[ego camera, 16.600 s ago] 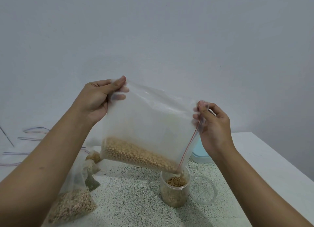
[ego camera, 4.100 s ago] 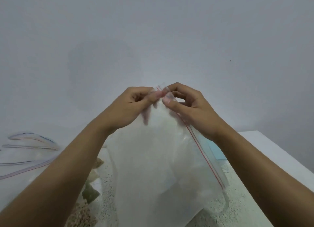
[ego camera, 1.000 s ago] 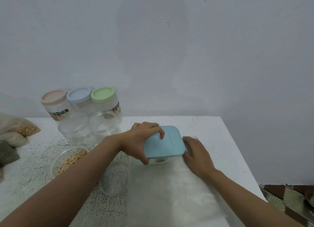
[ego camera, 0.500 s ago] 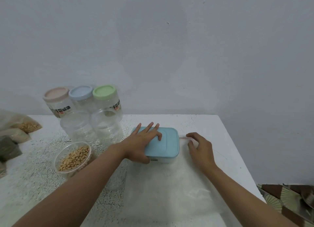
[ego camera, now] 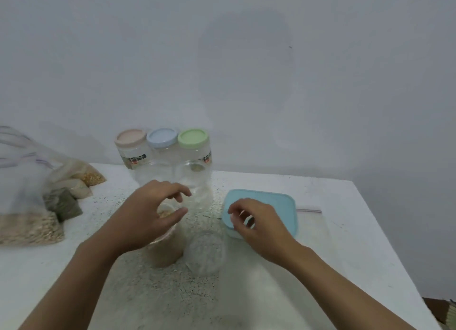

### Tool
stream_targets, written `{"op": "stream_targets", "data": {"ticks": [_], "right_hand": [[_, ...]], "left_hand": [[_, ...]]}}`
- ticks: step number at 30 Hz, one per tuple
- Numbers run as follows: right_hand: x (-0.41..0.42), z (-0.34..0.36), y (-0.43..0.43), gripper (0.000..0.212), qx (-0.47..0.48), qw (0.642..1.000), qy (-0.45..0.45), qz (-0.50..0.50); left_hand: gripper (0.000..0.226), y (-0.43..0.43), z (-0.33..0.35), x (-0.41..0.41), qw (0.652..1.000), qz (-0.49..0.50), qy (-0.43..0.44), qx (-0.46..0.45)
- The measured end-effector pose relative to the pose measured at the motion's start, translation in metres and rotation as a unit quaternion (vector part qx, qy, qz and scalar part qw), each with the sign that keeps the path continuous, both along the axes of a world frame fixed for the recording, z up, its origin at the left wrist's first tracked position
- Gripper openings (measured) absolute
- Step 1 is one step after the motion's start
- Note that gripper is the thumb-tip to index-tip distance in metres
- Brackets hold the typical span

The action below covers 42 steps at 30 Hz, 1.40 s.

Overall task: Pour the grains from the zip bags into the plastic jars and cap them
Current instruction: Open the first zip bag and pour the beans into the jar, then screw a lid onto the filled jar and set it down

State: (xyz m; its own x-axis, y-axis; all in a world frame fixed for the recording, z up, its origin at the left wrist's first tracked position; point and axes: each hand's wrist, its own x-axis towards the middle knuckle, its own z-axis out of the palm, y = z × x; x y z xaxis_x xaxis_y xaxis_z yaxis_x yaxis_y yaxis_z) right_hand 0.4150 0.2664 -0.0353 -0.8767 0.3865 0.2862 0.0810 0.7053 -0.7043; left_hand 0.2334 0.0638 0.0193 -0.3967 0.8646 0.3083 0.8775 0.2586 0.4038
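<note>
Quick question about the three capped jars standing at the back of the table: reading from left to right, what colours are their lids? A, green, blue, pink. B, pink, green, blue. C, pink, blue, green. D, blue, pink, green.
C: in the back row the pink lid is leftmost, the blue lid sits in the middle, and the green lid is rightmost.
</note>
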Motion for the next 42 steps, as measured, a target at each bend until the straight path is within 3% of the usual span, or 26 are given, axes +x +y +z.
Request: {"op": "stream_targets", "data": {"ticks": [4, 7, 10, 14, 16, 19, 24, 28, 31, 34, 38, 42], "right_hand": [[-0.036, -0.006, -0.027, 0.051, 0.125, 0.960, -0.228, 0.099], [-0.060, -0.017, -0.047, 0.081, 0.202, 0.918, -0.322, 0.115], [-0.084, -0.025, -0.067, 0.093, 0.245, 0.883, -0.388, 0.104], [-0.099, -0.019, -0.077, 0.085, 0.257, 0.861, -0.435, 0.068], [-0.107, -0.014, -0.084, 0.079, 0.248, 0.866, -0.433, 0.033], [-0.115, 0.003, -0.090, 0.083, 0.162, 0.907, -0.387, -0.021], [-0.130, 0.038, -0.103, 0.068, -0.029, 0.974, -0.213, -0.078], [-0.148, 0.052, -0.126, 0.057, -0.128, 0.982, -0.016, -0.139], [-0.162, 0.050, -0.144, 0.056, -0.094, 0.980, 0.066, -0.164], [-0.171, 0.038, -0.150, 0.055, -0.040, 0.987, 0.040, -0.148], [-0.175, 0.024, -0.152, 0.053, 0.016, 0.995, -0.083, -0.055], [-0.182, 0.032, -0.152, 0.083, 0.118, 0.971, -0.208, 0.016]], "left_hand": [[0.065, -0.032, -0.027, -0.023, 0.993, 0.088, -0.029, -0.077], [0.096, -0.041, -0.050, -0.029, 0.989, 0.055, -0.116, -0.076], [0.112, -0.050, -0.066, -0.041, 0.981, 0.007, -0.192, -0.016], [0.108, -0.048, -0.074, -0.053, 0.971, -0.008, -0.235, 0.047], [0.105, -0.051, -0.073, -0.065, 0.970, -0.033, -0.235, 0.051], [0.103, -0.059, -0.073, -0.086, 0.966, -0.058, -0.245, 0.060], [0.105, -0.080, -0.075, -0.123, 0.961, -0.067, -0.261, 0.057], [0.114, -0.088, -0.088, -0.131, 0.939, -0.068, -0.329, 0.078], [0.110, -0.088, -0.103, -0.130, 0.923, -0.057, -0.366, 0.104], [0.107, -0.086, -0.109, -0.133, 0.911, -0.060, -0.393, 0.111], [0.104, -0.085, -0.112, -0.134, 0.887, -0.081, -0.439, 0.123], [0.105, -0.084, -0.117, -0.133, 0.873, -0.074, -0.464, 0.133]]}}
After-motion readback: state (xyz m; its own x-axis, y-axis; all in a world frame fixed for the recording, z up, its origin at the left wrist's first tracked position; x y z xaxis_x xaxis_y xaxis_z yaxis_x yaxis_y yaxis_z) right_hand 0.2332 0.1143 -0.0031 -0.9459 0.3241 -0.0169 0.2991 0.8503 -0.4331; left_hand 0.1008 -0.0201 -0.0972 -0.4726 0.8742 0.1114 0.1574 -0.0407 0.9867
